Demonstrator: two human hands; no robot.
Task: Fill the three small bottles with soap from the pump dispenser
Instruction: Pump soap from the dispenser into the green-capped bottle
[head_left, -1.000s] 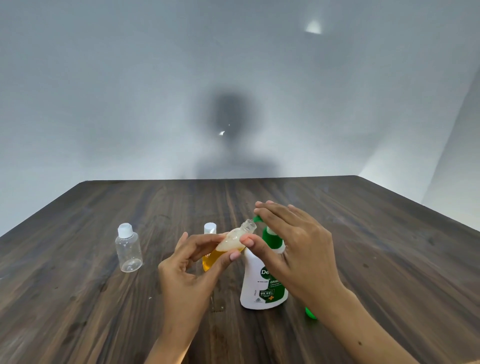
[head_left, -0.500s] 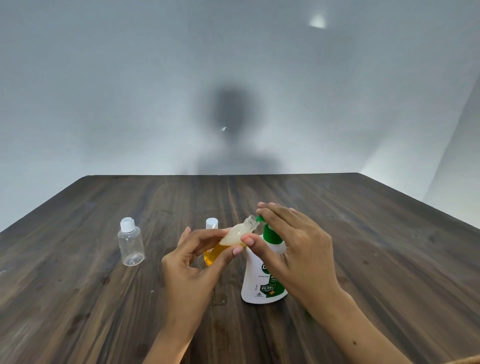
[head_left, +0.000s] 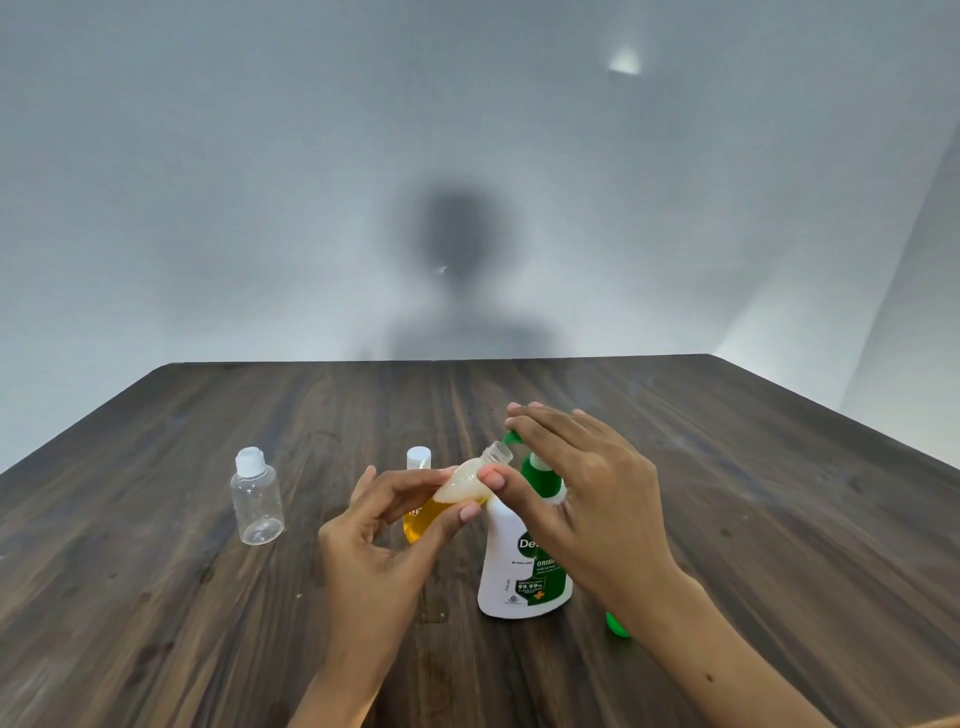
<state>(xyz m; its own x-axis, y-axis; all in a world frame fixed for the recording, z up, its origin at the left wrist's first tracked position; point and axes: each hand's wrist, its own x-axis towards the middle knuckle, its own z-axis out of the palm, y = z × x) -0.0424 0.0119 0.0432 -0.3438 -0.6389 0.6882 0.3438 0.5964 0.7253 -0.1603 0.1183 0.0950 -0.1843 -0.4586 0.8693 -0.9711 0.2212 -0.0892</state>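
A person's left hand (head_left: 384, 525) pinches a tilted, uncapped small bottle (head_left: 467, 480), its mouth angled up under the green nozzle of a white pump dispenser (head_left: 522, 561) standing on a dark wooden table (head_left: 156, 623). The right hand (head_left: 587, 499) lies on the pump head, fingers straight, thumb touching the bottle. A capped empty bottle (head_left: 256, 499) stands to the left; another capped bottle (head_left: 418, 460) stands behind the left hand.
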